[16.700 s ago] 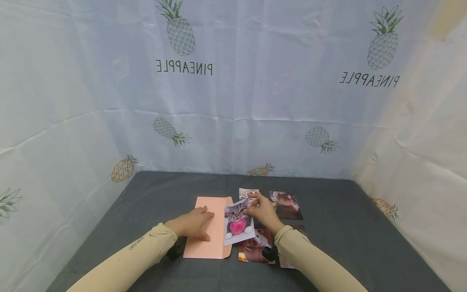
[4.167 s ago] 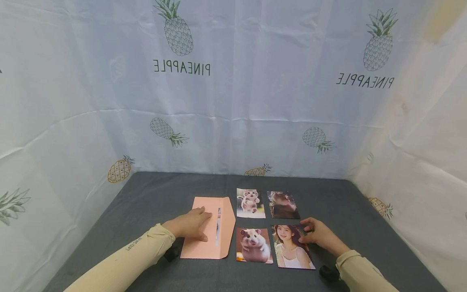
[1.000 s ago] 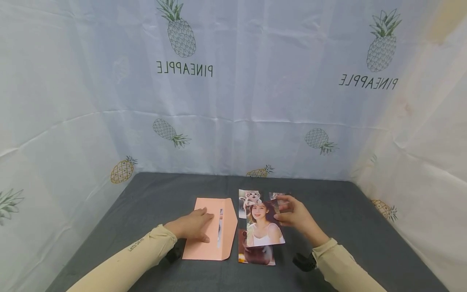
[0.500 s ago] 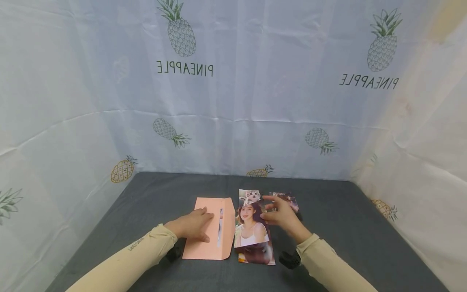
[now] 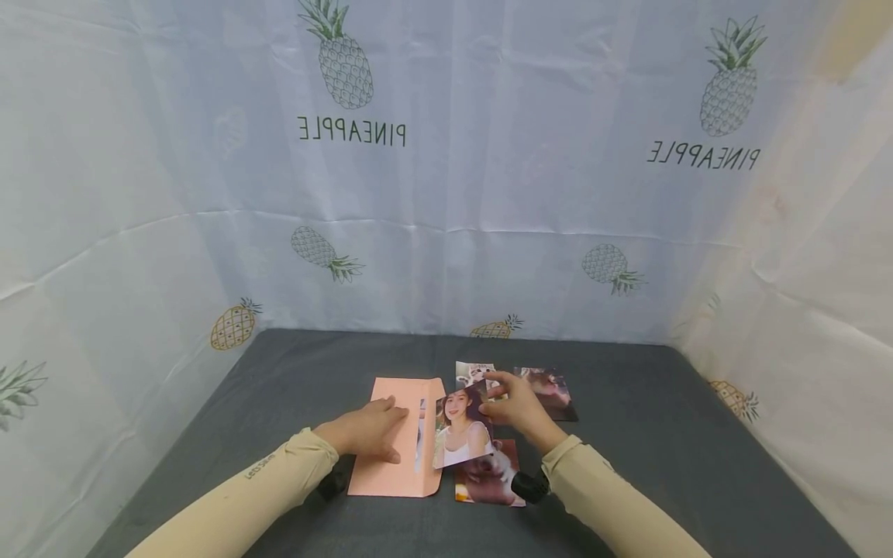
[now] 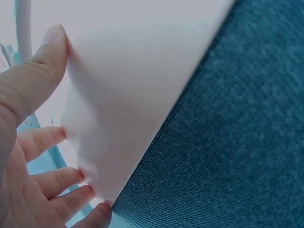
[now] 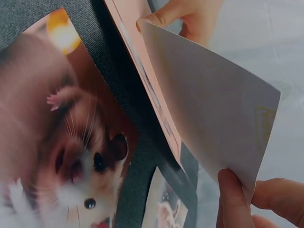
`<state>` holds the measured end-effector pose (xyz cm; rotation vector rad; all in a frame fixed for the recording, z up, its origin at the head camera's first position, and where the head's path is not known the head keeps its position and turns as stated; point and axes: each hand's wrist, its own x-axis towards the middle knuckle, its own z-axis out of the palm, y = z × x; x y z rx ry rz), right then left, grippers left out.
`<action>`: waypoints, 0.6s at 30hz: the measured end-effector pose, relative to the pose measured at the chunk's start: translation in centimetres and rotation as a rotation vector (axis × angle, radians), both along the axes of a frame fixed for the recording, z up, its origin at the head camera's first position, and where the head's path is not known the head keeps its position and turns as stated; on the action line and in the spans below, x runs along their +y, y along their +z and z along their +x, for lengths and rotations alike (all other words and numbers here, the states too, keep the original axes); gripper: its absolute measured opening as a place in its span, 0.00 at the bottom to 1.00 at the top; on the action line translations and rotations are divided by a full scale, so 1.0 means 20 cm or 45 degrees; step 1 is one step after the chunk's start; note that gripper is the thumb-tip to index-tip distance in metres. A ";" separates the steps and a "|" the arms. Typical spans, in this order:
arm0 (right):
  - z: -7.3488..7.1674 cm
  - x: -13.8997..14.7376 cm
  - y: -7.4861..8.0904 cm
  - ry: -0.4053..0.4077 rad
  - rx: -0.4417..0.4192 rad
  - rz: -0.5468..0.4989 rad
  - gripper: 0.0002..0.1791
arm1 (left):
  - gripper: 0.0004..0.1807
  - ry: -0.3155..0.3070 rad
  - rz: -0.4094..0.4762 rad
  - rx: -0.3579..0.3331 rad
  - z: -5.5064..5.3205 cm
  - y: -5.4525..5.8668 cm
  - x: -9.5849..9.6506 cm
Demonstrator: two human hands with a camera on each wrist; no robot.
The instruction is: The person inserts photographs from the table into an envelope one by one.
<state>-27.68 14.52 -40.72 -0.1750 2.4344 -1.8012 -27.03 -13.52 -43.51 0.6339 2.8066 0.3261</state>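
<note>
My left hand (image 5: pixel 364 430) rests with spread fingers on a pink envelope (image 5: pixel 394 391). In the left wrist view, the thumb and fingertips press against the envelope's pale surface (image 6: pixel 128 80). The envelope's flap points right, and a slot in its face shows part of a picture. My right hand (image 5: pixel 519 411) pinches the upper right edge of a photo (image 5: pixel 460 442) of a person in a white top. This photo is raised and tilted, its left edge overlapping the flap. The right wrist view shows its white back (image 7: pixel 209 95) close to the envelope (image 7: pixel 137 57).
A hamster photo (image 5: pixel 488 488) lies right of the envelope, partly under the raised photo in view. Behind it lies a kitten photo (image 5: pixel 467 374), partly covered by the right hand. A darker photo (image 5: pixel 554 395) lies farther right. A pineapple-print curtain (image 5: pixel 446 170) surrounds the dark table (image 5: pixel 314 356).
My right hand has picked up the photo of the person from the front right and carried it left to the envelope. Earlier it held a grey cat photo there. The left hand stays put.
</note>
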 end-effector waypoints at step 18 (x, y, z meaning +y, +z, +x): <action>-0.04 -0.08 -0.05 -0.043 0.022 0.025 0.34 | 0.45 -0.001 -0.014 -0.004 0.00 0.01 0.00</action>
